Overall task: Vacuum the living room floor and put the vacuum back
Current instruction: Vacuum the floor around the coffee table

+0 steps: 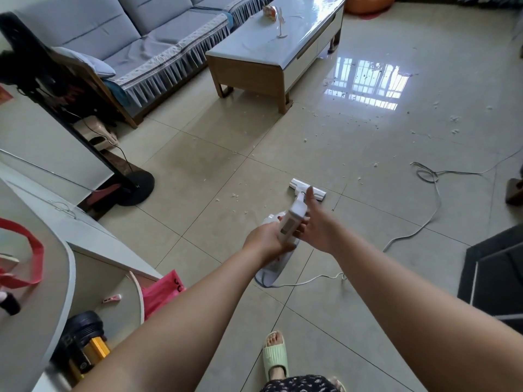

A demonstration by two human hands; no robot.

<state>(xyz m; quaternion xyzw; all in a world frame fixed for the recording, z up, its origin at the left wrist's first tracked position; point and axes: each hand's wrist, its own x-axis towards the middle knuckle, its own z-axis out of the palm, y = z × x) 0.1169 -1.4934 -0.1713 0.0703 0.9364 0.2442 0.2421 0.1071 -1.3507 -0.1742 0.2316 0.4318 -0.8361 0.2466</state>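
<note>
The tiled floor [353,137] fills most of the frame, glossy, with pale crumbs scattered across the upper right and centre. A grey sofa [135,43] runs along the upper left, and a table [271,49] stands beside it at top centre. A black fan [51,80] leans through the left side, its round base on the tiles. A white cord [424,210] loops over the floor at right and trails to the vacuum [288,230] at centre.

No writing can be read on the vacuum or anything else.

Both bare arms reach forward from the bottom edge toward the centre. The left hand [268,239] grips the vacuum's white handle, fingers wrapped round it. The right hand [317,222] is against the handle's right side with the thumb raised; whether its fingers clasp the handle cannot be told.

The vacuum's long axis runs away from the person, slightly rightward, ending in the head [307,189], which lies flat on the tiles just above centre, crosswise to the body.
</note>
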